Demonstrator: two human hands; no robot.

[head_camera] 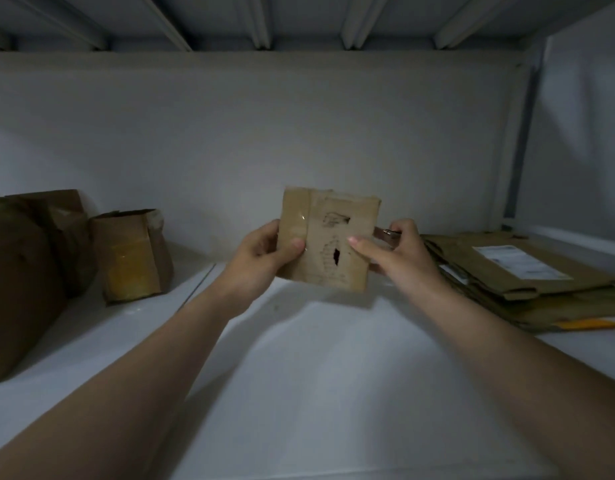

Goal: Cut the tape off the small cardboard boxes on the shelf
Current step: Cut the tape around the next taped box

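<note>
**Small box held up over the shelf, both hands on it**

The small cardboard box (328,242) sits in your hands above the white shelf (299,375), near the back wall. Below it and toward you the shelf surface lies bare. Left of the box stand an open-topped carton (131,254) and, beyond that, larger brown boxes (22,271). Right of the box, a stack of flattened cardboard (527,282) reaches almost to your right hand.

The white label (520,262) on that stack is too blurred to read. The box front shows torn patches, a dark hole, and glossy tape (295,223) down its left side.

Your left hand (261,252) grips the box's left edge, thumb on the front. Your right hand (399,252) pinches the right edge likewise; a slim metal-tipped thing (385,233) juts from its fingers, unclear what.
</note>
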